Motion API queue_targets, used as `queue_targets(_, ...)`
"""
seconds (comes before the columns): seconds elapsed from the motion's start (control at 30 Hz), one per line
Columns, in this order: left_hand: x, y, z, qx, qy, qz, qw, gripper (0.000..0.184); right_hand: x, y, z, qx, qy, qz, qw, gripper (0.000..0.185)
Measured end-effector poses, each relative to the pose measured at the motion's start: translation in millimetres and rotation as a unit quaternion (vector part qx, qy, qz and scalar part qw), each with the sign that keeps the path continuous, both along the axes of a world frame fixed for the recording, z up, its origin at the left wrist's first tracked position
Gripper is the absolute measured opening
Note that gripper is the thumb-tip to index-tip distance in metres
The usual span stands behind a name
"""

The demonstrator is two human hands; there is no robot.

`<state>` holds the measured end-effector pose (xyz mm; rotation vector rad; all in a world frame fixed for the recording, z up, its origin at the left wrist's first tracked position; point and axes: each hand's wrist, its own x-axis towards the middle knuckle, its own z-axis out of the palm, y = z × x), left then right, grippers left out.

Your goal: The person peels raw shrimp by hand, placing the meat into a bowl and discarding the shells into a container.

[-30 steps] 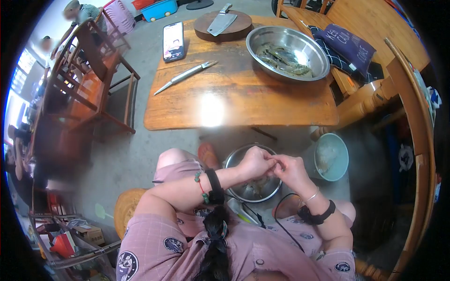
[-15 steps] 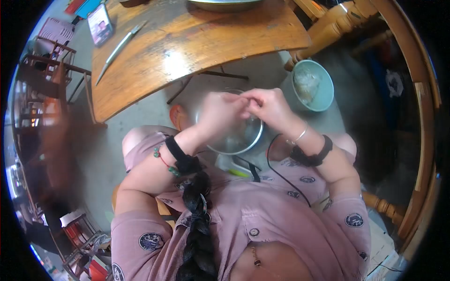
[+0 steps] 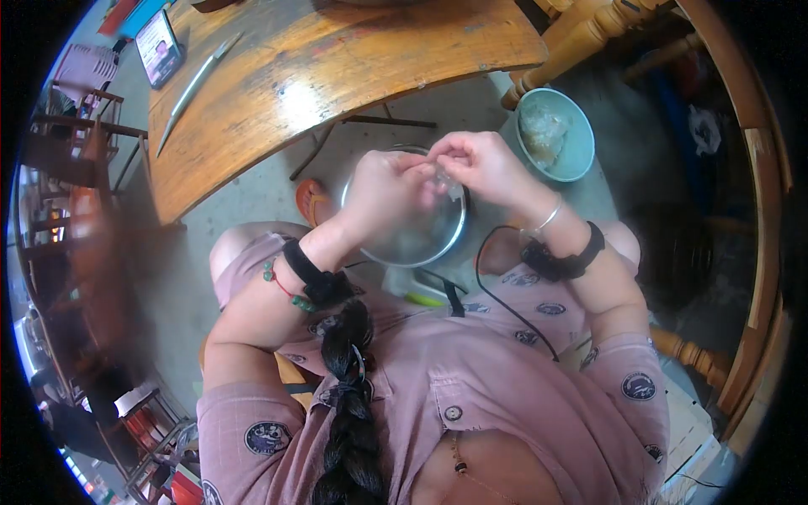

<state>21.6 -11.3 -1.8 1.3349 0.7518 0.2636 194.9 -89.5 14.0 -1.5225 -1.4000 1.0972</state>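
Note:
My left hand (image 3: pixel 387 189) and my right hand (image 3: pixel 481 168) meet above a round metal bowl (image 3: pixel 462 220) on the floor. The fingertips of both are pinched round something small and greyish, too small and blurred to name. The bowl's contents are blurred and partly hidden by my hands. To the right of the bowl stands a light green bucket (image 3: pixel 581 143) with a clear plastic bag (image 3: pixel 543 135) inside.
Ahead is a wooden table (image 3: pixel 337 63) with a phone (image 3: pixel 160 50) and a slim silver knife-like tool (image 3: pixel 194 88) on its left part. A bowl's edge shows at the top. Chairs (image 3: pixel 109 160) stand at the left. A cable lies across my lap.
The view has tilted down, so the chopping board and most of the table bowl have left it. My hands stay together over the floor bowl, their fingertips slightly farther apart.

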Motion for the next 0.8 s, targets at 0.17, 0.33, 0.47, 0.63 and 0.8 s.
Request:
queue_targets(0.17, 0, -8, 12, 0.281, 0.013, -0.012, 0.96, 0.012, 22, 4, 3, -0.14, 0.247, 0.049, 0.958, 0.015)
queue_targets(0.33, -2, -11, 28, 0.563, -0.027, 0.008, 0.826, 0.013, 29, 1, -9, -0.182, 0.411, 0.056, 0.892, 0.02)
queue_targets(0.47, -4, -10, 30, 0.592, -0.038, 0.026, 0.804, 0.018, 22, -4, -22, -0.195, 0.564, 0.113, 0.794, 0.027)
queue_targets(0.63, -6, -6, 31, 0.617, -0.063, 0.051, 0.783, 0.018, 6, -10, -7, -0.198, 0.552, 0.117, 0.802, 0.026)
queue_targets(0.8, -7, 8, 21, 0.451, 0.007, 0.079, 0.889, 0.012, -14, -20, 9, -0.235, 0.445, 0.117, 0.856, 0.017)
